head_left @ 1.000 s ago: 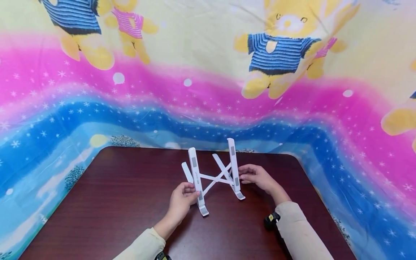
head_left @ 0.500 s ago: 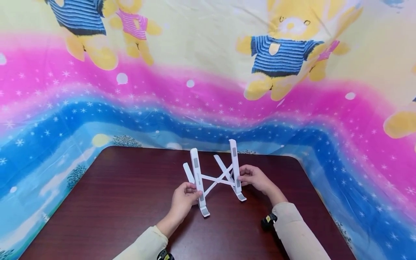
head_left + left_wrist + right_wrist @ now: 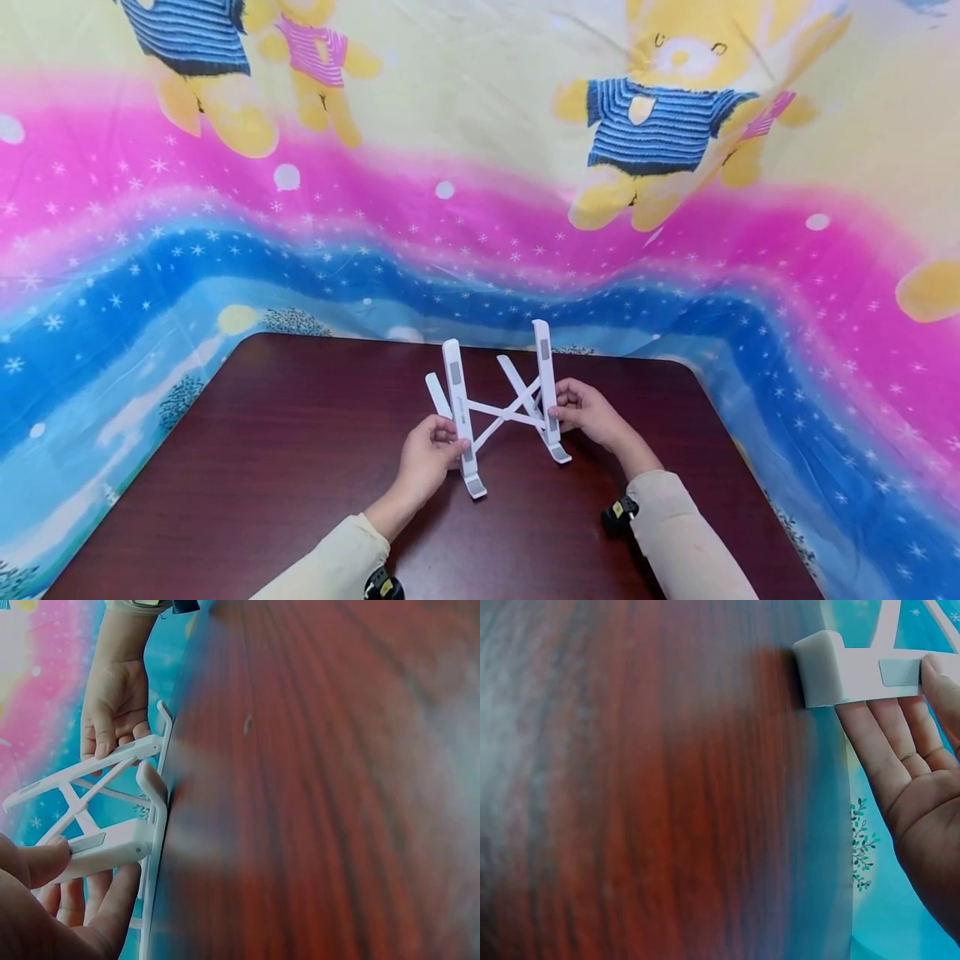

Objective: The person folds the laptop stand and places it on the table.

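Note:
A white folding laptop stand (image 3: 459, 398) stands unfolded on the dark red-brown table, its two long rails sloping up and away, joined by crossed bars. Grey pads line the rails, and each lower end has a hooked lip. My left hand (image 3: 429, 457) pinches the lower part of the left rail, thumb on a pad and fingers underneath, as the left wrist view shows. On the other side, my right hand (image 3: 592, 412) grips the right rail; in the right wrist view its thumb (image 3: 941, 686) lies on top and the fingers run below. The rails partly hide the rear legs.
The wooden table (image 3: 300, 467) has rounded far corners. A cloth (image 3: 480, 225) printed with bears and snowflakes hangs behind it and along both sides. Black straps with small devices (image 3: 619, 514) sit at both sleeves.
My right hand has come in against the right rail, its thumb now over the rail's face. The left hand keeps its hold, and the stand keeps its shape; the head view shifts slightly.

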